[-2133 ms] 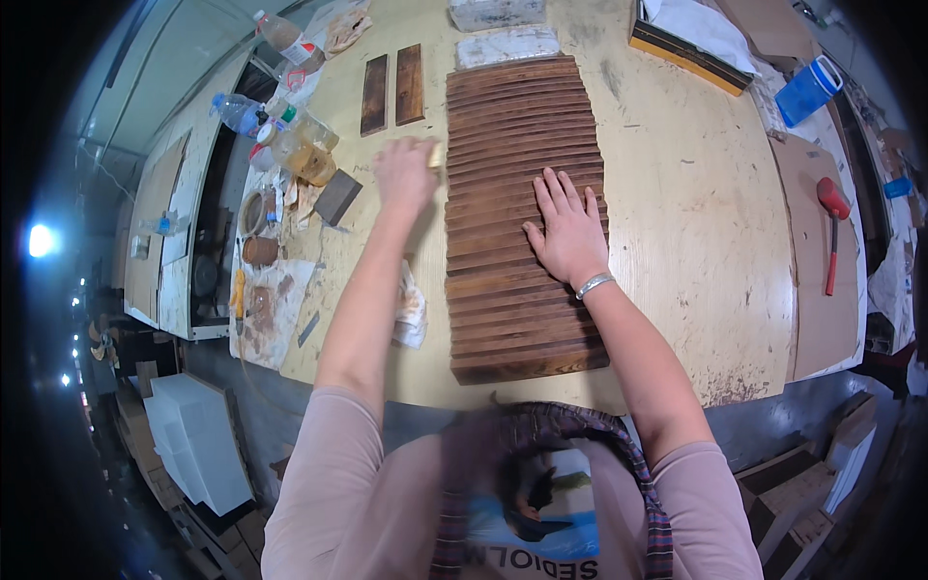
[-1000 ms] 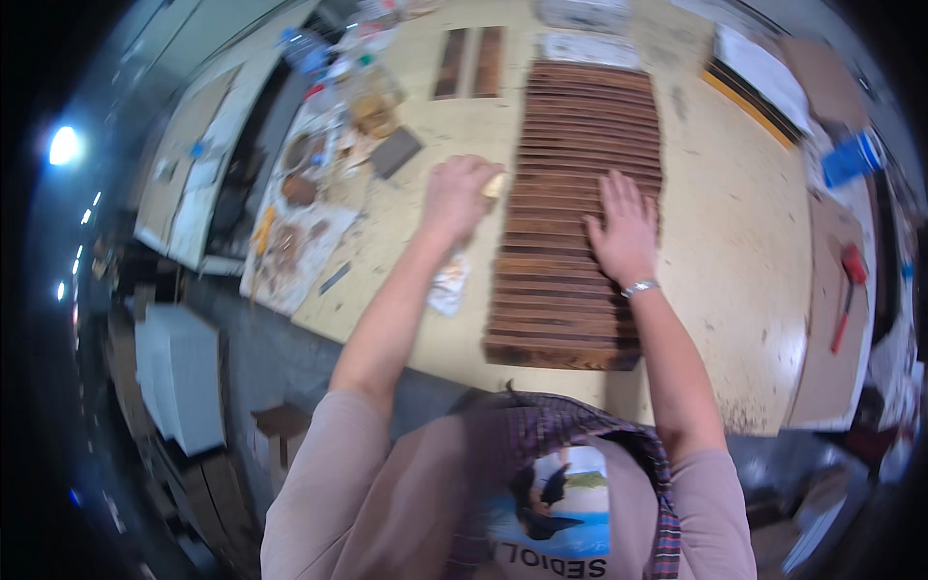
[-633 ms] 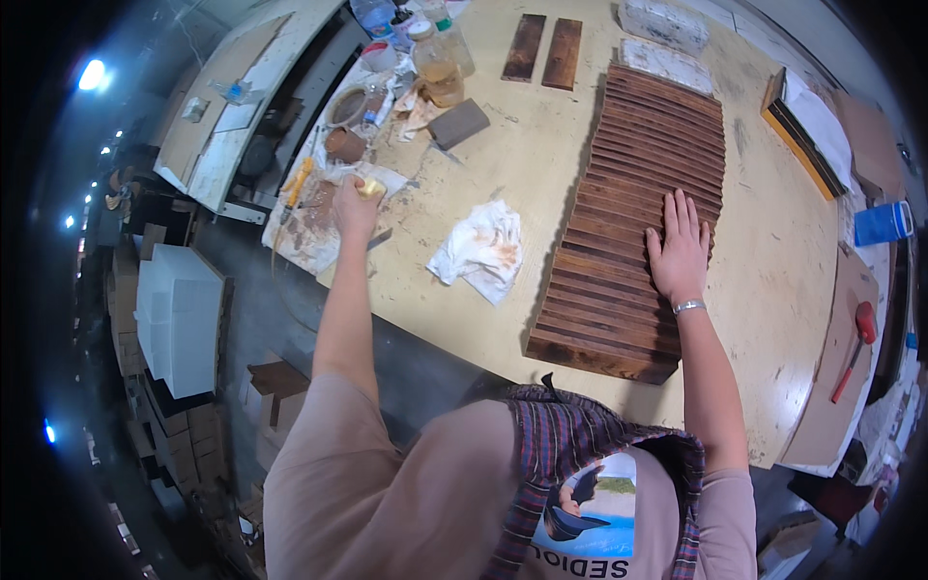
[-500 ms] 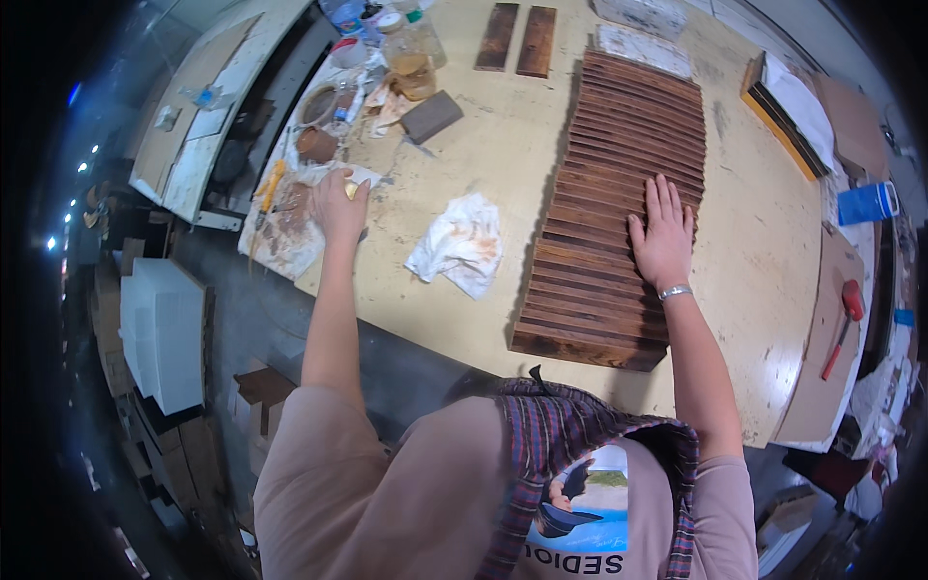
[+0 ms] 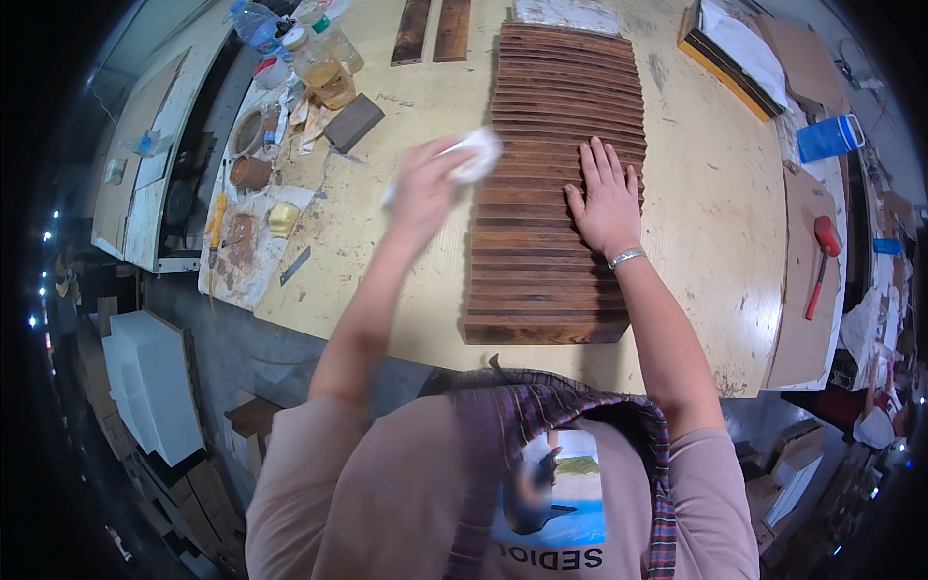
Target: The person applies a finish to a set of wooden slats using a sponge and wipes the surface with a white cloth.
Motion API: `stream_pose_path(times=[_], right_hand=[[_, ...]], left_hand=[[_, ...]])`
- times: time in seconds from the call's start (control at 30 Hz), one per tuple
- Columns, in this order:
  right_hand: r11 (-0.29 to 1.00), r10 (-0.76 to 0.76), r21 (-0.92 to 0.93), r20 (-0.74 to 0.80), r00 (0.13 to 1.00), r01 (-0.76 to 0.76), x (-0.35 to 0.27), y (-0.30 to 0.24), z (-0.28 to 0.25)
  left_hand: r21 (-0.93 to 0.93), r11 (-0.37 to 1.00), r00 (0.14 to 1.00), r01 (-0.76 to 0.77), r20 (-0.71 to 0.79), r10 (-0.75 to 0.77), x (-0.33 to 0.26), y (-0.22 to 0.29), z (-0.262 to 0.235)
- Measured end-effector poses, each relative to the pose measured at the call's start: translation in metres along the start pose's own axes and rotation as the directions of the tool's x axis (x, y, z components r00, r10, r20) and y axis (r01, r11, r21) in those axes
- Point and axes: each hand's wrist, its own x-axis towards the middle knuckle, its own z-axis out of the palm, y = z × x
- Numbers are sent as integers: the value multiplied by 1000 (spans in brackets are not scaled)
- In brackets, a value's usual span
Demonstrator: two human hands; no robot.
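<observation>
A long row of dark brown wooden slats (image 5: 551, 242) lies side by side on the pale table (image 5: 710, 242). My right hand (image 5: 609, 208) rests flat on the slats near their right edge, fingers stretched out. Just left of the row, my left hand (image 5: 427, 193) is closed on a white cloth (image 5: 477, 158), which is smeared by motion. A yellow sponge (image 5: 283, 219) sits on the stained paper (image 5: 227, 261) at the table's left edge, beside a small brown pot (image 5: 250, 173).
Two separate brown boards (image 5: 451, 31) lie at the far side. Left of them stand jars of liquid (image 5: 327, 77), a bottle (image 5: 256, 27) and a dark grey block (image 5: 354, 124). A red mallet (image 5: 824, 237) and a blue jug (image 5: 828, 138) are at the right.
My left hand has left the yellow sponge on the paper, moved right and picked up the white cloth from the table. My right hand stays on the slats. The whole view has shifted.
</observation>
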Motion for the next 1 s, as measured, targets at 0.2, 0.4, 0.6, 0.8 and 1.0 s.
stream_pose_path(times=[0.2, 0.4, 0.6, 0.8, 1.0], right_hand=[[1000, -7, 2, 11, 1000, 7, 5, -1, -1], [999, 20, 36, 6, 1000, -20, 1, 1, -4], [997, 12, 76, 28, 1000, -14, 2, -2, -5], [996, 13, 84, 27, 1000, -15, 1, -1, -9], [997, 12, 74, 43, 999, -15, 3, -4, -12]], left_hand=[[102, 908, 881, -407, 306, 360, 47, 10, 95], [207, 975, 990, 86, 96, -108, 35, -43, 13], [104, 906, 884, -409, 292, 365, 55, 4, 69], [97, 970, 975, 221, -12, -221, 41, -75, 13], [274, 893, 919, -356, 278, 281, 90, 16, 89]])
